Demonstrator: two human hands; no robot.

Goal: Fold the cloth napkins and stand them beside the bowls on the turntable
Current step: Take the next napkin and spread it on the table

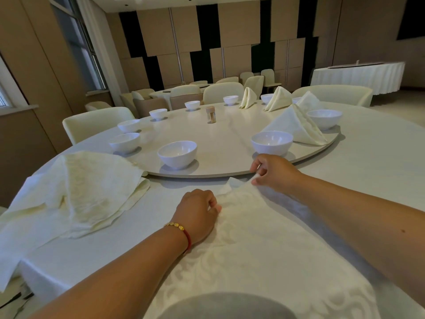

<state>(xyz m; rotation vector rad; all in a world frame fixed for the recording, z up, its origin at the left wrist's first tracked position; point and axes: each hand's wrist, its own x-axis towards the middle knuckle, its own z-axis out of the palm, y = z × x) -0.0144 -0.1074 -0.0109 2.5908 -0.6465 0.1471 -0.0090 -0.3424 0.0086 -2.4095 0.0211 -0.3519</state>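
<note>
Four folded napkins point(296, 127) stand on turntable point(230, 139) — several bowls point(177, 154) lack one. Left hand point(197, 214) and right hand point(273, 172) pinch flat napkin point(264, 238); pile point(92, 192) waits.

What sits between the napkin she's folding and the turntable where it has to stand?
Nothing visible. The napkin, pinched by both hands, lies just short of the turntable rim; open space shows between the two nearest bowls.
</note>
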